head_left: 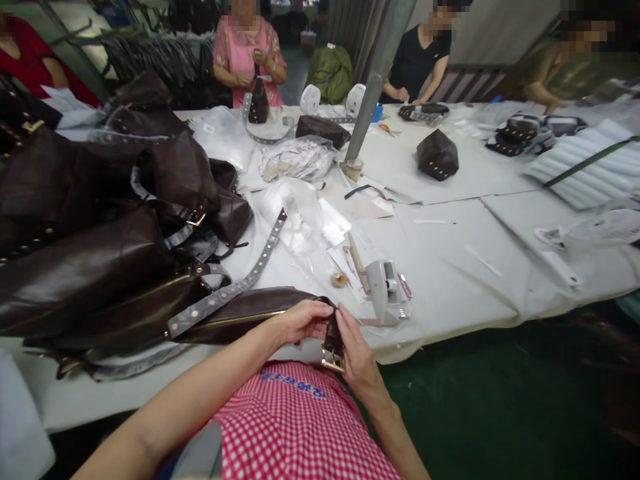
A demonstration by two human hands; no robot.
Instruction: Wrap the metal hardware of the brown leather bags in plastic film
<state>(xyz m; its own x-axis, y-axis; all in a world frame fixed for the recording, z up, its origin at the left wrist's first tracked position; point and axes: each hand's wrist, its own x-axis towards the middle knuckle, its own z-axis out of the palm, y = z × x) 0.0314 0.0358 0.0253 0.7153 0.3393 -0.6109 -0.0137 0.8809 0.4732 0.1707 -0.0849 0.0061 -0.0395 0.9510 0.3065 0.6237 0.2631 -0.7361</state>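
Both of my hands are at a short dark brown leather strap [333, 333] with a gold buckle [332, 359] hanging at its lower end. My left hand [306, 321] pinches the strap's upper part from the left, fingers bent. On the other side my right hand [354, 343] is closed along it, thumb near the top. The strap belongs to a brown leather handbag [260, 308] with a gold zip, lying at the table's near edge. Across that bag runs a studded strap [240, 287] in clear plastic film.
A heap of brown bags [95, 247] fills the table's left side. Near my hands stand a tape dispenser [384, 290] and scattered paper strips. A metal post [375, 87] rises mid-table. Another bag [437, 155] sits farther right. Several co-workers stand along the far side.
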